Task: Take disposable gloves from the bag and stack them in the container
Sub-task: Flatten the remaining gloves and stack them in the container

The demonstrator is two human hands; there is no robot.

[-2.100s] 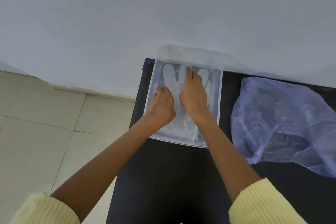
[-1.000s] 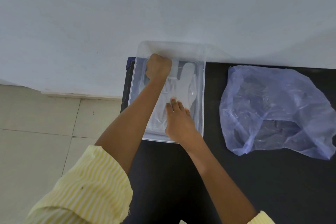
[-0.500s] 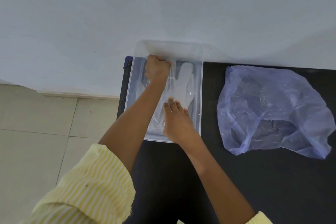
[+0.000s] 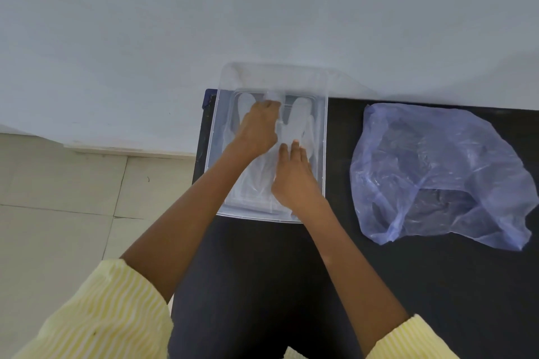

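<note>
A clear plastic container (image 4: 320, 137) stands at the back left of the black table, against the wall. Thin clear disposable gloves (image 4: 299, 116) lie flat inside it, fingers pointing to the wall. My left hand (image 4: 258, 128) is inside the container, fingers pinched on the finger part of the top glove. My right hand (image 4: 294, 181) lies flat on the cuff end of the gloves and presses them down. The crumpled translucent blue bag (image 4: 437, 172) lies on the table to the right, apart from both hands.
The black table (image 4: 262, 285) reaches toward me and to the right. Its left edge runs just left of the container, with beige floor tiles (image 4: 58, 198) below. A pale wall (image 4: 262, 9) closes the back.
My left hand has drawn back a little from the container's far end along the glove. My right hand stays flat on the cuff end. The bag has not moved.
</note>
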